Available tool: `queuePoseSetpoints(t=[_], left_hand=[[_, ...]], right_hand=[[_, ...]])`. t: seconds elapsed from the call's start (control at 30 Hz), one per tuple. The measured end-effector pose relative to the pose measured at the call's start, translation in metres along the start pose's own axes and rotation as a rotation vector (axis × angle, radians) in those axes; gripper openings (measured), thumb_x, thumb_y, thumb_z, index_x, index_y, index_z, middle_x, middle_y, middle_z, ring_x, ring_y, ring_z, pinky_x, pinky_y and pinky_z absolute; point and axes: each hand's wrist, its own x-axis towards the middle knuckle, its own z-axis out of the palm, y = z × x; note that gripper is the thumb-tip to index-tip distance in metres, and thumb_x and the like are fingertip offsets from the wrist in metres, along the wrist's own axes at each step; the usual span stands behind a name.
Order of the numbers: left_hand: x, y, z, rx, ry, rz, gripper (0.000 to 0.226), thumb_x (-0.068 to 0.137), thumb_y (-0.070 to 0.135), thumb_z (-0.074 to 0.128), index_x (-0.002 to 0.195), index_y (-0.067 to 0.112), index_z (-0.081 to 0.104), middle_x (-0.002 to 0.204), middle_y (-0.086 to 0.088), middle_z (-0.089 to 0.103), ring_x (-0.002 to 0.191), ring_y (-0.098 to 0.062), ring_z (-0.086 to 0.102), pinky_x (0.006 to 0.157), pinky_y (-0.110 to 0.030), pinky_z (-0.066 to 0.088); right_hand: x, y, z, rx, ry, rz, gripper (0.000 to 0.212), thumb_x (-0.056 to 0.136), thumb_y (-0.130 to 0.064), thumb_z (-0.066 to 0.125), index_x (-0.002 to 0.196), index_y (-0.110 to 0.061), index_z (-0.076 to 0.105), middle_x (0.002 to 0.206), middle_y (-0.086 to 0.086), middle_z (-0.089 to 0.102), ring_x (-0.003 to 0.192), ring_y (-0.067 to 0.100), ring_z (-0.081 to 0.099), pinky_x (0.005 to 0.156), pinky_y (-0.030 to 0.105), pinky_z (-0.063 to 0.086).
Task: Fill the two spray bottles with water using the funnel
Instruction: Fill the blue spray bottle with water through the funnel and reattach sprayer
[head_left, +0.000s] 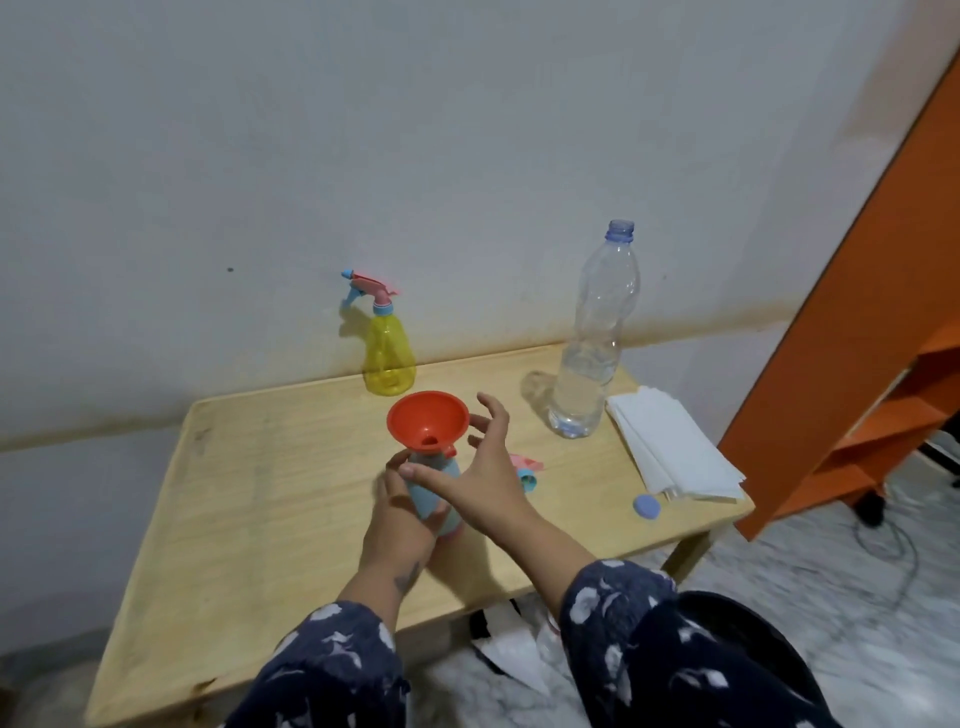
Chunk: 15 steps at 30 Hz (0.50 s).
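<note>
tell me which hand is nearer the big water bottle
Right. The right hand hovers open beside the funnel, on the water bottle's side; the left hand grips the blue spray bottle, farther away.

A funnel (428, 420) sits in the neck of a spray bottle (435, 491) at the middle of the surface (249, 499). Another spray bottle (387, 347) stands at the far edge, a water bottle (592, 343) near the far right corner, with papers (670, 447) along the right edge and a cap (646, 506) just before them.

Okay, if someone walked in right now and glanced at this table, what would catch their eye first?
Probably the orange funnel sitting in the neck of the blue spray bottle at the table's middle, gripped by the left hand, with the right hand open beside it. Next, the yellow spray bottle by the wall and the uncapped water bottle to its right.
</note>
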Motion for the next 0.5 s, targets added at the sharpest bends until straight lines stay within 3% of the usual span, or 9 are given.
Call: queuePoseSetpoints(t=[0.13, 0.27, 0.33, 0.43, 0.5], left_hand=[[0.006, -0.006, 0.002, -0.027, -0.032, 0.029, 0.076, 0.069, 0.042, 0.076, 0.134, 0.04, 0.036, 0.123, 0.006, 0.054, 0.107, -0.016, 0.059, 0.085, -0.039, 0.055], [0.007, -0.002, 0.003, -0.036, -0.004, 0.064, 0.086, 0.067, 0.024, 0.085, 0.138, 0.027, 0.035, 0.117, 0.012, 0.045, 0.108, -0.012, 0.052, 0.09, -0.038, 0.05], [0.007, -0.002, 0.005, -0.051, 0.009, 0.065, 0.089, 0.067, 0.032, 0.085, 0.138, 0.031, 0.032, 0.116, 0.013, 0.044, 0.107, -0.013, 0.052, 0.09, -0.039, 0.051], [0.004, -0.002, 0.007, -0.055, 0.009, 0.039, 0.091, 0.067, 0.048, 0.082, 0.135, 0.042, 0.021, 0.124, 0.009, 0.048, 0.108, -0.017, 0.055, 0.084, -0.044, 0.054], [0.005, -0.006, 0.008, -0.064, -0.003, 0.047, 0.094, 0.067, 0.049, 0.081, 0.134, 0.051, 0.015, 0.127, 0.007, 0.046, 0.107, -0.02, 0.054, 0.08, -0.044, 0.055]], right_hand=[[0.003, 0.005, 0.022, 0.099, 0.096, 0.012, 0.101, 0.064, -0.033, 0.087, 0.134, -0.034, 0.014, 0.14, 0.001, 0.038, 0.129, 0.016, 0.041, 0.1, 0.026, 0.035], [0.012, 0.001, 0.026, 0.178, 0.149, 0.013, 0.083, 0.068, -0.028, 0.085, 0.123, -0.034, 0.023, 0.129, -0.004, 0.046, 0.119, 0.011, 0.047, 0.087, 0.018, 0.037], [0.017, -0.001, 0.026, 0.217, 0.139, 0.012, 0.079, 0.07, -0.027, 0.084, 0.121, -0.034, 0.025, 0.131, -0.002, 0.047, 0.117, 0.011, 0.048, 0.087, 0.016, 0.041], [0.028, -0.011, 0.016, 0.389, 0.15, 0.018, 0.075, 0.073, -0.021, 0.081, 0.123, -0.033, 0.026, 0.128, -0.001, 0.049, 0.114, 0.015, 0.054, 0.092, 0.024, 0.048], [0.043, -0.017, 0.001, 0.457, 0.159, 0.004, 0.072, 0.077, -0.016, 0.078, 0.126, -0.031, 0.027, 0.118, -0.009, 0.049, 0.106, 0.01, 0.058, 0.082, 0.017, 0.05]])
